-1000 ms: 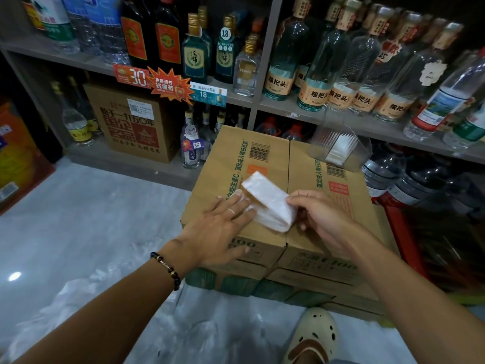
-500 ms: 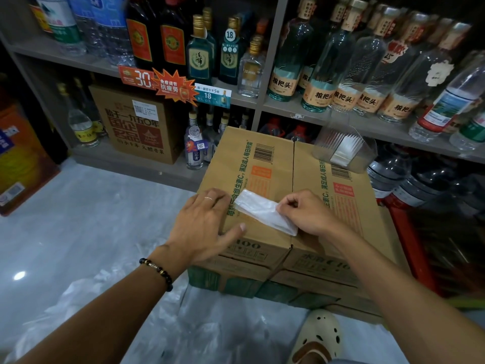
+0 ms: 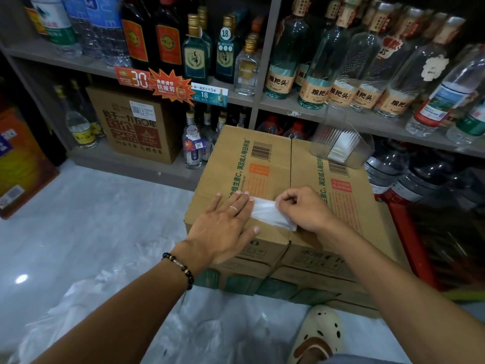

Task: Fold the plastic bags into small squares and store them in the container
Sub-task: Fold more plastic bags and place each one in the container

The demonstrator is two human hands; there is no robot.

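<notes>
A white plastic bag point(image 3: 267, 212), folded into a narrow strip, lies flat on top of the cardboard boxes point(image 3: 241, 156). My left hand point(image 3: 223, 224) lies flat with straight fingers, pressing the strip's left end. My right hand point(image 3: 301, 206) has its fingers curled and pinches the strip's right end against the box. A clear plastic container point(image 3: 341, 145) with folded bags standing in it sits at the far right of the box top, tilted.
Shelves point(image 3: 252, 101) crowded with glass bottles stand close behind the boxes. Loose crumpled plastic bags point(image 3: 105, 298) lie on the grey floor by my foot in a cream clog point(image 3: 317, 334). Large water bottles point(image 3: 409, 179) and a red crate point(image 3: 409, 232) stand to the right.
The bag went from a lifted, wider fold to a flat narrow strip on the box. My left hand slid onto its left end; my right hand closed on its right end.
</notes>
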